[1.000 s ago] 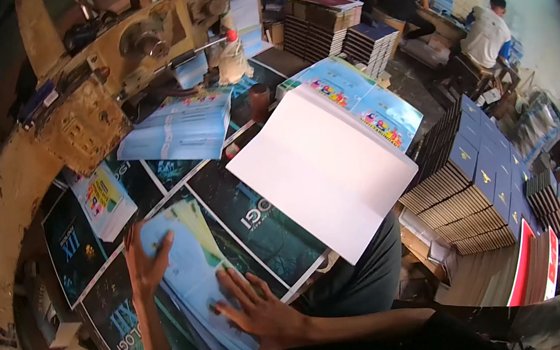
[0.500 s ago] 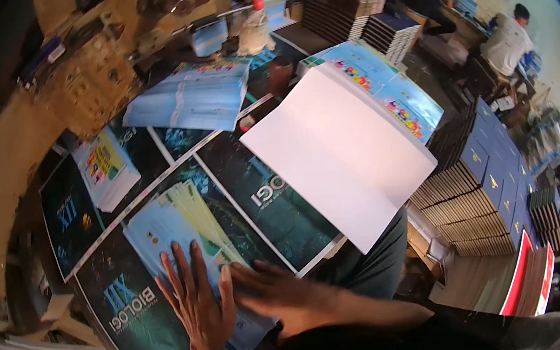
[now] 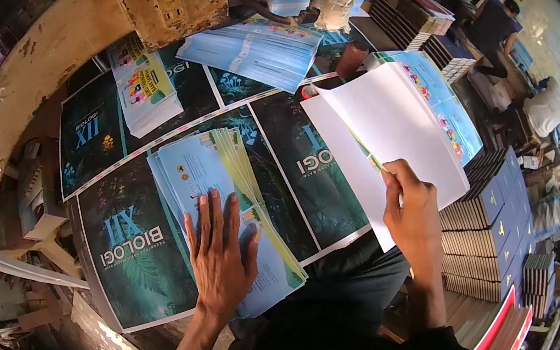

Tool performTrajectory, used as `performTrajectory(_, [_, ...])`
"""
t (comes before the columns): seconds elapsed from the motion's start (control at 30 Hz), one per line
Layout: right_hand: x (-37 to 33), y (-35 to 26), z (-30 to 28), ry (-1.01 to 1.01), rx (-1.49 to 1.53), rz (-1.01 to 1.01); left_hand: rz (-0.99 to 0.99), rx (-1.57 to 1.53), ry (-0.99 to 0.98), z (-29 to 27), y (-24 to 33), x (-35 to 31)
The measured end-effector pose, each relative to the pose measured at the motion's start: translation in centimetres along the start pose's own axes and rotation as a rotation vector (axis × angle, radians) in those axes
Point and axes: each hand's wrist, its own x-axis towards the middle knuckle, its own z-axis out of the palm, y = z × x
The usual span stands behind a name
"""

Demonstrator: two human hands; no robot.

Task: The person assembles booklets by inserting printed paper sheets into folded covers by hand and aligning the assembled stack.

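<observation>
My left hand [image 3: 220, 258] lies flat, fingers apart, on a fanned pile of light blue and green printed covers [image 3: 193, 166]. To the right, my right hand [image 3: 412, 210] pinches the near edge of a large printed sheet [image 3: 385, 106], its white back facing up. That edge is lifted and curled, showing a thin strip of green print. The sheet rests over a stack of light blue covers [image 3: 453, 107] with colourful cartoon figures. Under the pile, the table is covered by dark green printed cover sheets [image 3: 130, 282].
Beyond lie a spread of blue covers [image 3: 252, 53] and a small booklet pile [image 3: 147, 97]. A worn yellowish machine [image 3: 174, 7] stands at the back, beside a brown cylinder [image 3: 352, 59]. Tall stacks of blue-covered books [image 3: 478, 233] rise at right. Several people sit or stand farther off.
My right hand has left the fanned pile and moved right to grip the white-backed sheet's edge. The left hand stays flat on the pile. The view has shifted.
</observation>
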Motion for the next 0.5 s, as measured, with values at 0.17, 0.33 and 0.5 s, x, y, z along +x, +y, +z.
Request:
performTrajectory(0.17, [-0.4, 0.8, 2.6, 0.143, -0.076, -0.049, 0.006, -0.018, 0.002, -0.4, 0.1, 0.2])
performTrajectory(0.33, [-1.3, 1.4, 2.5, -0.167, -0.134, 0.016, 0.037, 0.023, 0.011, -0.2, 0.1, 0.2])
performTrajectory(0.5, [-1.3, -4.6, -0.1, -0.101, 0.21, 0.02, -0.012, -0.255, 0.023, -0.8, -0.1, 0.7])
